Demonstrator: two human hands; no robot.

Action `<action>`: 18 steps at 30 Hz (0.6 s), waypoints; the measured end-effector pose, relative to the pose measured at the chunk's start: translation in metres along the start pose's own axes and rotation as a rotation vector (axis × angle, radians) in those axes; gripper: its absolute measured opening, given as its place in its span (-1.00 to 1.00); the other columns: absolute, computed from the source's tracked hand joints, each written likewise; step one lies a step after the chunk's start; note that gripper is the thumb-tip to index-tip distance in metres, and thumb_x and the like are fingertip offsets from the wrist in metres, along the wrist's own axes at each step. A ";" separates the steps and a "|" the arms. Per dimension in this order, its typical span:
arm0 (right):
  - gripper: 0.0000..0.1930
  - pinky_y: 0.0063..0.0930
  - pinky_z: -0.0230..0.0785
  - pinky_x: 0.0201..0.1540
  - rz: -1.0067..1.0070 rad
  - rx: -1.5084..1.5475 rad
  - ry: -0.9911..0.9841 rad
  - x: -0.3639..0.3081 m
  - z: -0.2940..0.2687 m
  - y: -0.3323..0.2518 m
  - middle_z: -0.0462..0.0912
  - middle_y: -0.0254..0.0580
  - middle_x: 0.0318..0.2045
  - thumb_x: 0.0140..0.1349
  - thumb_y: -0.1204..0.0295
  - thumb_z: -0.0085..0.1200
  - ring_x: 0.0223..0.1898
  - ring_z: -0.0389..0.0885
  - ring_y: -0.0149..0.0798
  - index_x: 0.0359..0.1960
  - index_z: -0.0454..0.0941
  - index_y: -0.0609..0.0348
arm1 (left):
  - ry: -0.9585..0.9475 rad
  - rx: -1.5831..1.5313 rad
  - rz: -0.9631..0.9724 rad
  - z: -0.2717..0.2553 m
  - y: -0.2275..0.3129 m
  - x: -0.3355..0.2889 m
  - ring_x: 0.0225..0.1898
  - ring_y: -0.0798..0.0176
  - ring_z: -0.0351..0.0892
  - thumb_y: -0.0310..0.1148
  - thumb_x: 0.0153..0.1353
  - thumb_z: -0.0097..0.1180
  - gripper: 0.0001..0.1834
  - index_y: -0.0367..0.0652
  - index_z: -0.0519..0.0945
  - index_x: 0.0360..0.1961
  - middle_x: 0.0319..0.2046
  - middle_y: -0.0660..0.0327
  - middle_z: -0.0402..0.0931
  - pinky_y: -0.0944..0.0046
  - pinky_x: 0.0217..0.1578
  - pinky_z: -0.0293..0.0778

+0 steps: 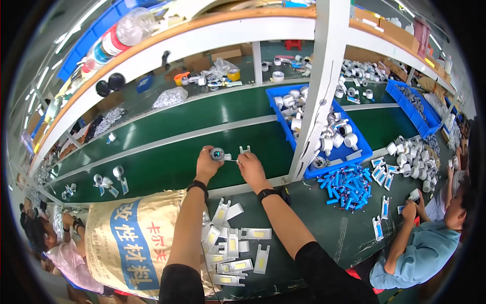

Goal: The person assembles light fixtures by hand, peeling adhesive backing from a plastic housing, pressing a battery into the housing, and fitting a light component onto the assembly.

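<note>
Both my hands are raised over the near green conveyor belt (152,175). My left hand (204,166) is closed around a round white lamp housing (217,154), its open end showing dark inside. Opposite it, my right hand (251,168) pinches a small white pronged plastic panel (245,150). A thin pale piece spans the gap between the hands; whether it belongs to the housing or the panel is unclear. Below my wrists, on the dark green bench, lies a loose pile of white plastic panels (232,243) with yellow strips.
A big printed sack (126,243) lies beside my left forearm. Right of the post (316,96) is a heap of blue battery cells (345,186); behind it, a blue bin (362,144) holds white housings. Co-workers (422,248) sit at both sides. An overhead shelf (228,28) crosses above.
</note>
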State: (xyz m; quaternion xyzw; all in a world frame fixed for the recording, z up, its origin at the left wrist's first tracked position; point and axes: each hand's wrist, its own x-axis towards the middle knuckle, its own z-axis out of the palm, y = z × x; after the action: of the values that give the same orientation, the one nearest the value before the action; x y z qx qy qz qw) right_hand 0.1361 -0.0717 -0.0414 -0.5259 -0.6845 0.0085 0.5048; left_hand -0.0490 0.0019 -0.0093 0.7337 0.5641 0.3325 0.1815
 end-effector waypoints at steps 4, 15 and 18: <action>-0.90 -0.08 0.44 -0.15 -0.016 -0.045 -0.023 -0.009 0.027 0.010 0.47 -0.04 -0.34 0.15 0.60 0.16 -0.20 0.53 0.11 -0.35 0.48 0.20 | 0.008 0.014 -0.074 0.017 -0.027 0.000 0.03 -0.05 0.60 -0.40 -0.24 0.58 -0.27 -0.22 0.49 0.02 -0.04 -0.02 0.57 0.12 0.05 0.53; -0.90 -0.09 0.45 -0.15 -0.089 -0.170 -0.083 0.003 0.045 0.012 0.46 -0.07 -0.35 0.10 0.59 0.14 -0.23 0.54 0.06 -0.36 0.49 0.18 | 0.043 0.038 -0.134 0.013 -0.045 -0.001 0.04 -0.07 0.60 -0.34 -0.19 0.57 -0.31 -0.23 0.50 0.00 0.00 -0.04 0.56 0.11 0.06 0.54; -0.90 -0.10 0.46 -0.15 -0.077 -0.170 -0.090 0.002 0.047 0.013 0.47 -0.08 -0.35 0.10 0.60 0.14 -0.23 0.54 0.05 -0.36 0.49 0.18 | 0.048 0.074 -0.146 0.016 -0.045 -0.002 0.04 -0.08 0.60 -0.35 -0.19 0.56 -0.30 -0.22 0.49 0.02 0.00 -0.04 0.56 0.10 0.06 0.54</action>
State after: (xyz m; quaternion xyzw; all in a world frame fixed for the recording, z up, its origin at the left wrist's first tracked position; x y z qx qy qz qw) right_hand 0.1129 -0.0399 -0.0698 -0.5390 -0.7245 -0.0454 0.4271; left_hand -0.0703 0.0155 -0.0500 0.6887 0.6320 0.3149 0.1647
